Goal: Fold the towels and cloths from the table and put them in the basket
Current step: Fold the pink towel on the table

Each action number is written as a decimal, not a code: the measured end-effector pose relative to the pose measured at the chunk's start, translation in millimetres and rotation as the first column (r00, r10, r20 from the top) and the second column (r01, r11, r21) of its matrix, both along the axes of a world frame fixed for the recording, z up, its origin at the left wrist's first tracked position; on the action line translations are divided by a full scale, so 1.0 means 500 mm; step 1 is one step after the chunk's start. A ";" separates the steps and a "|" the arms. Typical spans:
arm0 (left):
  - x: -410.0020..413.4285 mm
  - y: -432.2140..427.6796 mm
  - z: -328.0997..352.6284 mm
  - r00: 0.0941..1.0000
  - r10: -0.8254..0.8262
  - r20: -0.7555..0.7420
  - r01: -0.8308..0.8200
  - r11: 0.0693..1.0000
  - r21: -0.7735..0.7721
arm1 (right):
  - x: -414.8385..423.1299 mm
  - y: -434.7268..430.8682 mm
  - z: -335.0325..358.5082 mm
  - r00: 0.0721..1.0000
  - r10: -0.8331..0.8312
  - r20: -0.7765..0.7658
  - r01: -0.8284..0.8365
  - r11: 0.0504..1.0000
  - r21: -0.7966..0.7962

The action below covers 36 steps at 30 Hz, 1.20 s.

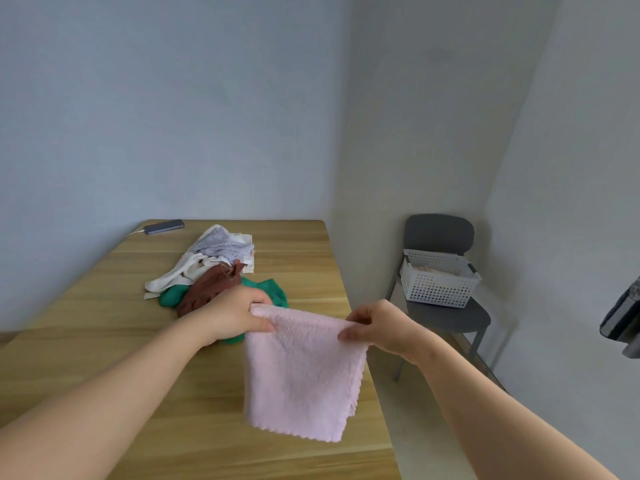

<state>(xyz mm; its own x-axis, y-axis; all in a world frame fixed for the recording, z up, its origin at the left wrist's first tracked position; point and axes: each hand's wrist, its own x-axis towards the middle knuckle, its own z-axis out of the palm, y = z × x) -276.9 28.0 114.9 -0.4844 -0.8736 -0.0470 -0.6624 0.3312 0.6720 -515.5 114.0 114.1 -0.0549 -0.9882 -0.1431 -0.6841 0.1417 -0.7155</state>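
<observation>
A pink fluffy towel (301, 375) hangs doubled over above the wooden table (104, 358). My left hand (235, 315) pinches its upper left corner and my right hand (377, 327) pinches its upper right corner. Behind my left hand lies a heap of cloths: a green one (275, 289), a brown one (211, 289), a cream one (180, 275) and a grey dotted one (221, 245). The white perforated basket (438, 284) stands on a grey chair to the right of the table, with light cloth inside it.
A dark phone (164, 226) with a cable lies at the table's far left corner by the wall. The grey chair (446, 317) stands in the room's corner. A dark object (623, 320) juts in at the right edge.
</observation>
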 end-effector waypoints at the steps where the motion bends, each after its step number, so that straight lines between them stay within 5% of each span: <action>1: -0.006 0.004 -0.008 0.999 0.027 0.018 -0.025 0.996 -0.081 | 0.004 -0.005 -0.011 0.998 -0.043 -0.042 0.040 0.997 -0.062; 5: -0.020 0.021 -0.049 0.985 0.136 -0.106 -0.166 0.914 -0.370 | 0.016 -0.014 -0.049 0.972 -0.185 -0.142 0.125 0.926 -0.355; 8: -0.009 0.036 -0.118 1.000 0.026 -0.016 -0.030 0.870 -0.492 | 0.020 0.003 -0.102 0.976 -0.179 -0.124 0.114 0.906 -0.406; 15: 0.014 0.090 -0.316 0.899 -0.249 0.362 0.287 0.956 -0.056 | 0.035 0.084 -0.288 0.963 0.038 -0.267 -0.017 0.997 0.080; 20: 0.021 0.110 -0.344 0.952 -0.199 0.233 0.140 0.959 0.247 | 0.043 0.106 -0.305 0.991 0.086 -0.103 -0.051 0.950 0.308; 27: 0.018 0.096 -0.335 0.998 0.022 0.060 -0.045 0.908 0.417 | 0.031 0.083 -0.313 0.983 -0.154 0.099 0.124 0.959 0.253; 36: 0.009 0.075 -0.358 0.986 0.164 -0.003 -0.139 0.847 0.514 | 0.031 0.059 -0.323 0.801 -0.348 0.486 0.286 0.937 0.200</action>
